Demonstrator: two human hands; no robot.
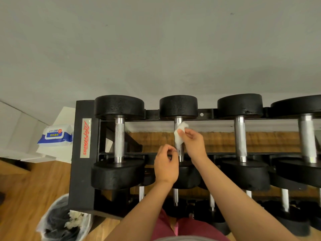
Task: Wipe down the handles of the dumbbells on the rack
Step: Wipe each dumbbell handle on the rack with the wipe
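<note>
A black rack [83, 153] carries several black dumbbells with chrome handles on its top row. My right hand [192, 143] pinches a white wipe [178, 136] against the upper part of the second dumbbell's handle [179, 152]. My left hand [165, 162] hovers just left of that handle's lower end, fingers curled, with nothing visibly in it. The first dumbbell's handle [119, 140] lies to the left, and two more handles [240, 138] [307, 140] lie to the right.
A blue and white wet-wipe pack [55, 136] lies on a white ledge left of the rack. A bin lined with a clear bag [52, 221] holding used wipes stands at the lower left on the wooden floor. A lower row of dumbbells [284, 200] sits beneath.
</note>
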